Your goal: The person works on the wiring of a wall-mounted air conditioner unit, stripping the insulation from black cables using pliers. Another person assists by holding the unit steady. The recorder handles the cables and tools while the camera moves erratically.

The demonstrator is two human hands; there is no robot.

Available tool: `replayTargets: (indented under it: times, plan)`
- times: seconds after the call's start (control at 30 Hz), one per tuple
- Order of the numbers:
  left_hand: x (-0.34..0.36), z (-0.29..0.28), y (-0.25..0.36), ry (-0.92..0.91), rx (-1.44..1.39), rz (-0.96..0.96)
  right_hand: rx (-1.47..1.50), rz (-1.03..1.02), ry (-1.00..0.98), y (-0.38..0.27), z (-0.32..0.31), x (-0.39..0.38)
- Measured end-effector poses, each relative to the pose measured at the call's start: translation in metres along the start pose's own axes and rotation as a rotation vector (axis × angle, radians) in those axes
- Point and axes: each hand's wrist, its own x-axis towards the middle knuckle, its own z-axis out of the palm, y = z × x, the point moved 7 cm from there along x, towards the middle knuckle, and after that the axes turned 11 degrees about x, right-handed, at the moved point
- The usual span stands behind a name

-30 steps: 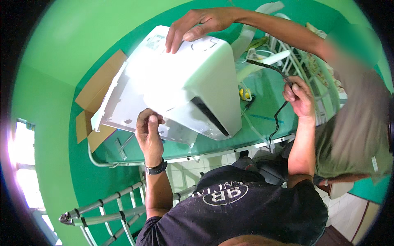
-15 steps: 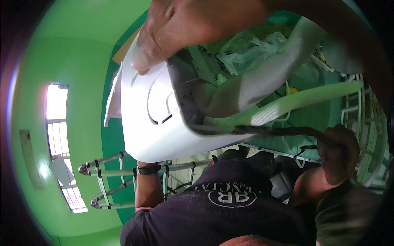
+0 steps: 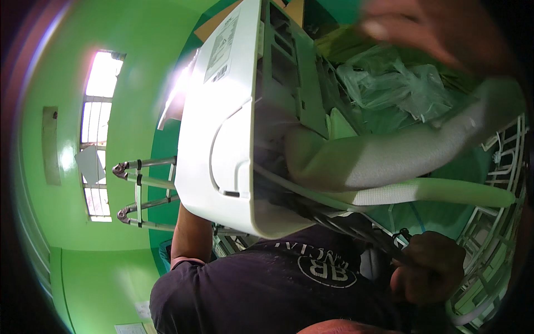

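A large white plastic appliance casing (image 3: 217,139) stands at the centre, its open side facing right. A thick pale foam-wrapped pipe (image 3: 400,156), a ribbed white hose (image 3: 423,190) and a black cable (image 3: 350,228) come out of it. My left forearm (image 3: 189,239) rises behind the casing, which hides that hand. At lower right my right hand (image 3: 425,267) is closed on the black cable, in shadow. Another person's hand (image 3: 423,33), blurred, hovers at top right above a crumpled clear plastic bag (image 3: 389,83).
An aluminium ladder (image 3: 139,166) is behind at the left, near a barred window (image 3: 97,131) in the green wall. White metal bed railing (image 3: 495,189) runs along the right. Cardboard (image 3: 295,11) shows behind the casing at the top.
The view has turned and closed in on the casing's open end. The other person's hand has left the casing and moved right. My right hand is lower, still on the cable.
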Motion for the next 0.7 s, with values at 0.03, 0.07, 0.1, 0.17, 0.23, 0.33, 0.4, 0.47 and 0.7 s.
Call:
replayTargets:
  times: [0.03,0.07,0.1,0.17,0.23,0.33,0.4,0.47,0.7]
  plan:
    - [0.003,-0.005,-0.002,0.019,0.004,-0.014,0.024,0.037,-0.056,0.004,0.005,0.010]
    - [0.009,-0.009,-0.005,0.037,0.002,-0.029,0.031,0.080,-0.109,0.005,0.009,0.020]
    - [0.023,-0.008,-0.009,0.040,0.005,-0.033,0.029,0.096,-0.133,0.009,0.011,0.024]
    - [0.061,0.013,0.006,0.018,0.036,-0.006,0.041,0.052,-0.087,0.008,0.007,0.021]
    - [0.069,0.001,0.000,0.068,0.018,-0.007,0.091,0.008,-0.082,0.016,0.020,0.032]
    - [0.079,-0.007,0.002,0.107,0.036,-0.025,0.044,0.070,-0.114,0.016,0.040,0.065]
    - [0.083,-0.001,0.000,0.099,0.043,-0.013,-0.032,0.077,-0.140,0.013,0.045,0.069]
    - [0.087,0.002,0.002,0.093,0.043,-0.021,-0.084,0.083,-0.143,0.008,0.054,0.075]
    - [0.083,-0.004,-0.007,0.103,0.055,-0.039,-0.176,0.294,-0.265,0.003,0.076,0.084]
